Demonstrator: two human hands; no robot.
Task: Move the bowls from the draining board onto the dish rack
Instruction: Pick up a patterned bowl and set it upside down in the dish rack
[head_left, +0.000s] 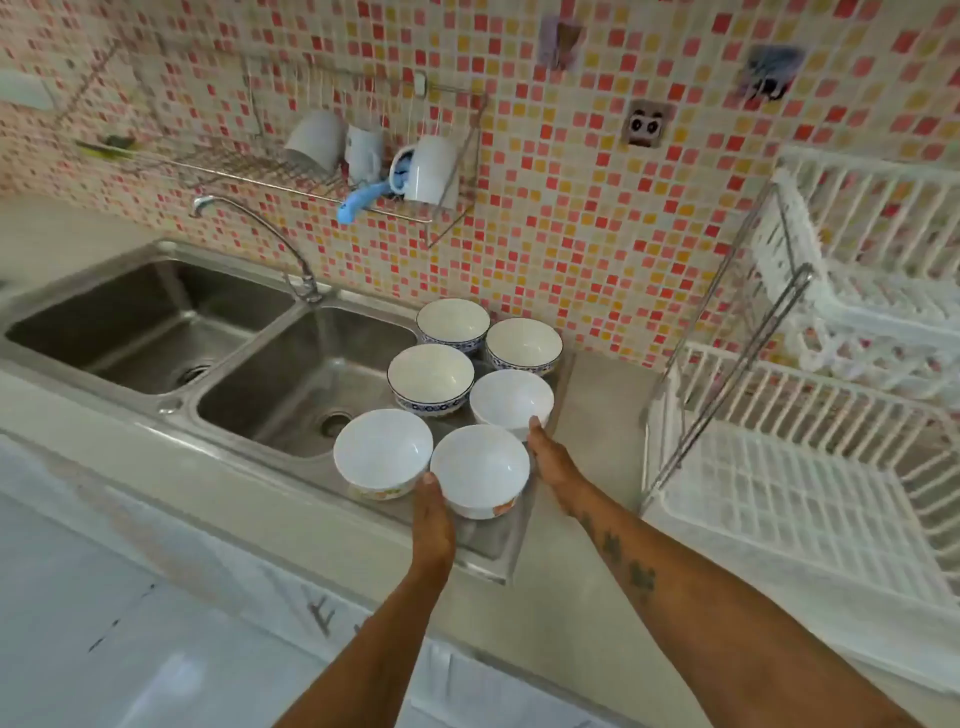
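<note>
While both arms reach in from the near edge of the counter: six bowls stand rim-up on the draining board (563, 374), packed in three pairs just right of the sink (306, 374).
Far pair: two bowls with blue-patterned bands (453, 325) (523, 345), at the board's far edge by the tiled wall (597, 234).
Middle pair: a third blue-banded bowl (430, 378) on the sink side, a plain white bowl (511, 402) on the right.
Near pair: a white bowl with an orange print (383, 452) on the left, a matching front bowl (479, 470) on the right.
Left hand (431, 519): against the near left side of the front bowl, thumb at the rim; fingers hidden, so grip cannot be told.
Right hand (551, 457): beside the front bowl's right side, fingertip touching the plain white bowl's rim; whether it grips either is unclear.
Dish rack (810, 493): white, at the counter's right end, apart from the bowls.
Wall shelf (291, 166): wire, above the sink, holding upturned mugs (431, 169).
</note>
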